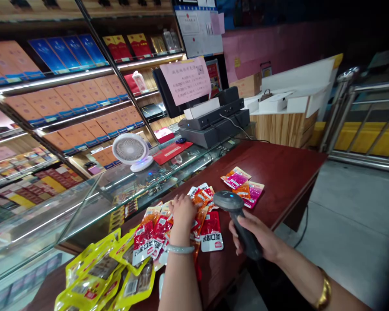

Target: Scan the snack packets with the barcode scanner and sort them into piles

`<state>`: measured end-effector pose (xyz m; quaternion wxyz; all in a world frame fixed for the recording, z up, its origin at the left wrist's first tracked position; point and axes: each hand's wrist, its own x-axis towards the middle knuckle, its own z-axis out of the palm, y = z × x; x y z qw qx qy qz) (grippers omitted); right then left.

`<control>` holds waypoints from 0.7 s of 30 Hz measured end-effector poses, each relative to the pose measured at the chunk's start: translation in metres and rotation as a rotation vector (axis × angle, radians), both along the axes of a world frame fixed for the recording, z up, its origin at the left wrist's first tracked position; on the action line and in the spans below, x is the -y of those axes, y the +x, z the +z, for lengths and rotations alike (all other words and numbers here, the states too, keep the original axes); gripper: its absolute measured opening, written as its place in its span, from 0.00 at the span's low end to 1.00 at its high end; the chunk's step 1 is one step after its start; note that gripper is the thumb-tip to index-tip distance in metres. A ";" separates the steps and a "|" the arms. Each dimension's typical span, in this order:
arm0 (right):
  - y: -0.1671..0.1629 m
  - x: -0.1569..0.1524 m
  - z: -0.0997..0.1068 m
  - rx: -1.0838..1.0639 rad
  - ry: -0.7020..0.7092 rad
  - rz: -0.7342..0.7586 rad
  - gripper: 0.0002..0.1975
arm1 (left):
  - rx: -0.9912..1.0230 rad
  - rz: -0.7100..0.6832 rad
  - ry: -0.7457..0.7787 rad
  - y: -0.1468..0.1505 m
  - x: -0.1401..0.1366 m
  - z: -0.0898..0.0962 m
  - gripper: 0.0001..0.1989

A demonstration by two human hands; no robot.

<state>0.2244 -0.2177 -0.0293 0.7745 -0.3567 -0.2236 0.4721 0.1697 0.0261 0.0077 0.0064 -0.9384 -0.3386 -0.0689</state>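
My right hand [257, 235] is wrapped around the handle of a dark barcode scanner [228, 201], whose head with a small blue light points left over the table. My left hand [183, 212] is in the pile of small snack packets, its fingers curled down onto them; the fingertips are partly hidden. A red and white snack packet [211, 231] lies just right of that hand, and orange packets [201, 198] lie beyond it. More red packets [144, 237] are on its left. Large yellow snack bags [138, 285] are heaped at the near left.
Pink and orange packets [243, 183] lie apart on the dark red table [278, 162]. Behind are a glass counter [94, 194], a white fan [132, 149], a monitor with a pink notice [186, 82] and shelves of boxes. A metal railing [369, 125] stands at right.
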 end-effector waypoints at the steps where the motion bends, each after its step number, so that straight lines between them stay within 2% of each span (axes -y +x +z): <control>1: 0.000 -0.001 -0.002 0.026 -0.003 0.002 0.15 | -0.011 -0.010 -0.007 0.000 -0.001 0.000 0.21; 5: -0.001 -0.003 -0.008 0.078 0.007 -0.004 0.16 | 0.021 -0.010 0.009 0.001 0.000 0.002 0.18; 8: -0.003 -0.005 -0.010 0.076 -0.001 -0.029 0.16 | 0.137 0.011 0.026 0.002 0.006 0.007 0.19; 10: -0.004 -0.005 -0.010 0.080 -0.008 -0.025 0.16 | 0.253 0.062 -0.017 0.003 0.008 0.012 0.19; 14: -0.003 -0.005 -0.010 0.089 0.004 0.023 0.16 | 0.553 0.118 -0.239 0.005 0.003 0.012 0.15; 17: -0.002 -0.004 -0.011 0.106 0.041 0.055 0.17 | 0.781 0.055 -0.445 0.011 -0.005 0.003 0.14; 21: -0.001 -0.003 -0.013 0.137 0.029 0.083 0.18 | 0.966 -0.048 -0.670 0.020 -0.010 -0.007 0.17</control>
